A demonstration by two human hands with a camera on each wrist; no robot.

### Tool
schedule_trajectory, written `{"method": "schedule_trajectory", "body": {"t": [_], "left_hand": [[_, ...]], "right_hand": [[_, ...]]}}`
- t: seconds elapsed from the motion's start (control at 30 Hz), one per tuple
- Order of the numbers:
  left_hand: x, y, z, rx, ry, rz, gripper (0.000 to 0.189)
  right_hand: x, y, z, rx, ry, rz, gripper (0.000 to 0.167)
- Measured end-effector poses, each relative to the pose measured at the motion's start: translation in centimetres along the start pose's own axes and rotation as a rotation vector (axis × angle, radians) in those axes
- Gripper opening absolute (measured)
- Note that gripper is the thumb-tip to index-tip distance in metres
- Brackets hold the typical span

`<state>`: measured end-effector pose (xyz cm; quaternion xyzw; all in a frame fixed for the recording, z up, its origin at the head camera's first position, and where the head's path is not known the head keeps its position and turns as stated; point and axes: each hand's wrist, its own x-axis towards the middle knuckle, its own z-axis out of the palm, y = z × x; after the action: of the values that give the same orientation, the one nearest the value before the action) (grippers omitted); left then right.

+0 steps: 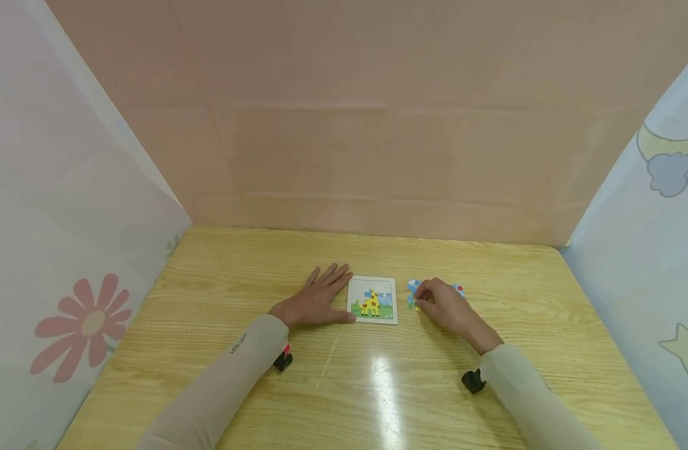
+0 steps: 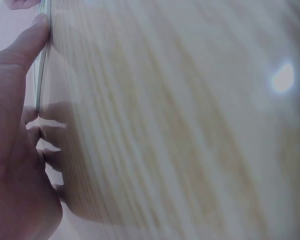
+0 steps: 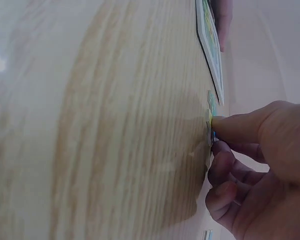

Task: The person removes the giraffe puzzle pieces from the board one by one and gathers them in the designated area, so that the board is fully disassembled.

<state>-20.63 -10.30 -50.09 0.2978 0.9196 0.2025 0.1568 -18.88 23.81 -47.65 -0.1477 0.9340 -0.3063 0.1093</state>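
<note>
A square white-framed jigsaw puzzle board (image 1: 372, 321) lies on the table, showing a yellow giraffe on grass, with part of its top bare. My left hand (image 1: 315, 301) rests beside it with fingers spread, the thumb touching its lower left corner. To the right of the board, my right hand (image 1: 446, 306) pinches a small puzzle piece (image 3: 210, 125) between thumb and fingers, low over the tabletop. Other blue puzzle pieces (image 1: 413, 284) lie around and beneath that hand, partly hidden by it. How many there are cannot be seen.
The wood-grain table (image 1: 237, 262) ends at a tan back panel (image 1: 344, 156). Pale printed sheets flank it, with a red flower (image 1: 90, 322) on the left one and a star (image 1: 687, 350) on the right. Light glares off the tabletop near the front.
</note>
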Motion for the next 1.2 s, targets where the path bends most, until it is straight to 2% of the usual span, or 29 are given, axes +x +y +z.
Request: {"method": "schedule_trajectory", "body": {"t": [0.2, 0.53, 0.73, 1.0, 1.2], "left_hand": [[-0.1, 0.2, -0.1, 0.005, -0.006, 0.001, 0.105], [0.0, 0.2, -0.1, 0.021, -0.016, -0.012, 0.105], [0.0, 0.4, -0.3, 0.0, -0.009, -0.009, 0.103], [0.0, 0.5, -0.5, -0.008, -0.01, -0.003, 0.104], [-0.2, 0.3, -0.4, 0.0, -0.007, 0.009, 0.103]], "right_hand": [[0.0, -0.5, -0.2, -0.019, 0.005, -0.047, 0.007], [2.2, -2.9, 0.9, -0.033, -0.036, -0.087, 0.014], [3.2, -4.5, 2.2, -0.051, -0.089, -0.089, 0.02], [3.8, -6.0, 2.6, -0.067, -0.159, -0.095, 0.031], [4.3, -6.6, 2.8, -0.055, -0.217, -0.043, 0.031]]}}
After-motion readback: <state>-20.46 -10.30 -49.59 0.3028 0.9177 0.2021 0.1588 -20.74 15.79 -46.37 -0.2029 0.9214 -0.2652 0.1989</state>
